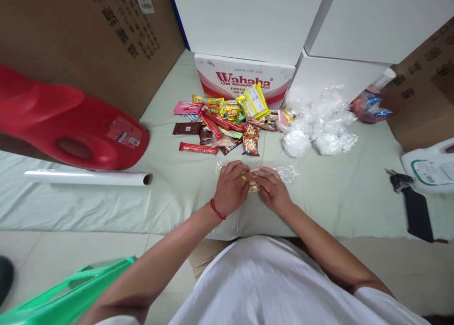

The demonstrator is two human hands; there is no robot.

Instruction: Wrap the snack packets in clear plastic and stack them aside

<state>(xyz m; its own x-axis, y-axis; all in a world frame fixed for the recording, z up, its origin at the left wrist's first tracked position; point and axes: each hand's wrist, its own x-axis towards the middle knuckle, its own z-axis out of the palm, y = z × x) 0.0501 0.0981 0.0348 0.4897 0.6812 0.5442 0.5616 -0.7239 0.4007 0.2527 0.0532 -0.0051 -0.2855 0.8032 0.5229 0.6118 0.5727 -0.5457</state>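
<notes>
My left hand (231, 188), with a red cord round its wrist, and my right hand (274, 188) meet low over the cloth in front of me. Between them is a small yellowish snack packet (254, 187), gripped from both sides with the fingers curled in. Thin clear plastic (286, 173) sticks out past the right hand and a little beyond the left. My fingers hide much of the packet. Just beyond lies a heap of wrapped snacks, with a cookie packet (251, 145) and a red stick wrapper (198, 148) nearest.
Clear plastic bundles (326, 121) sit right of the heap, before white boxes (248, 17). At left are a red jug (71, 121) and a white roll (88, 177). At right lie keys (400, 180), a black phone-like object (418, 214) and a white jug (431, 166).
</notes>
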